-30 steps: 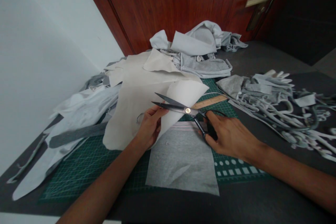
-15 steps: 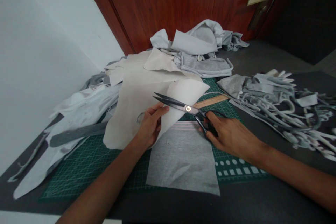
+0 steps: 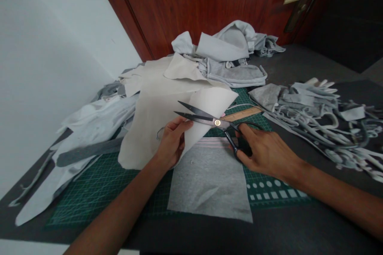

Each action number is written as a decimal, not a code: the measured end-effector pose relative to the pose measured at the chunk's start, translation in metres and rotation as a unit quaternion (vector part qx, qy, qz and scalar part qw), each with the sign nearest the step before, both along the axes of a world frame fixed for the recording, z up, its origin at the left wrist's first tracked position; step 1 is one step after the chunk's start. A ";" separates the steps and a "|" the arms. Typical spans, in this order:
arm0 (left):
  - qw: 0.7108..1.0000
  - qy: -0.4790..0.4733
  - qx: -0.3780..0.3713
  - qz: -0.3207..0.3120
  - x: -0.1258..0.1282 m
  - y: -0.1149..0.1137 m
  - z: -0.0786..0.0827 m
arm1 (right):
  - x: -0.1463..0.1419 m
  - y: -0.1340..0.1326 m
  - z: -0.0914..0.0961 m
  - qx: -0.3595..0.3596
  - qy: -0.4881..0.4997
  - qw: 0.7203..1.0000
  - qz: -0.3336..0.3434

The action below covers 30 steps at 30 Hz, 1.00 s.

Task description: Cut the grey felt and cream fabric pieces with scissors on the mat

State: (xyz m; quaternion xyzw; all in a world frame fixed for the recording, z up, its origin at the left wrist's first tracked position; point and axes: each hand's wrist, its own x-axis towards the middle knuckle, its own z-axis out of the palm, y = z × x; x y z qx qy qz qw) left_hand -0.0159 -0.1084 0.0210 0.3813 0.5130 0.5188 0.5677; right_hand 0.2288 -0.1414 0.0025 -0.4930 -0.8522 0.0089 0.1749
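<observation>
My right hand (image 3: 257, 149) is wrapped around the handles of black-handled scissors (image 3: 218, 122). Their blades are spread apart and point left across a folded part of a large cream fabric piece (image 3: 161, 99). My left hand (image 3: 172, 141) pinches that cream fabric, its thumb and forefinger just under the lower blade's tip. Whether the blades have fabric between them I cannot make out. In front of both hands a grey fabric piece (image 3: 211, 183) with pale pink stripes along its top edge lies flat on a green cutting mat (image 3: 86, 191).
A wooden ruler (image 3: 242, 113) lies on the mat beyond the scissors. Piled grey and white cloth (image 3: 224, 48) stands at the back by a red-brown door (image 3: 194, 4). White and grey pieces (image 3: 98, 119) lie left, a heap of fabric scraps (image 3: 317, 115) right.
The scissors' blades have spread apart from nearly closed, and my right hand has shifted slightly right with them. My left hand has stayed about where it was on the cream fabric.
</observation>
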 end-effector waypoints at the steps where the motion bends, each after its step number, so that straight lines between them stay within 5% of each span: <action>1: 1.000 -0.001 -0.002 0.001 0.000 0.000 0.000 | 0.000 0.000 0.000 0.002 0.001 1.000 0.002; 30: 0.994 -0.016 0.111 0.014 0.001 0.007 -0.005 | 0.001 0.001 -0.004 0.005 -0.039 0.999 0.025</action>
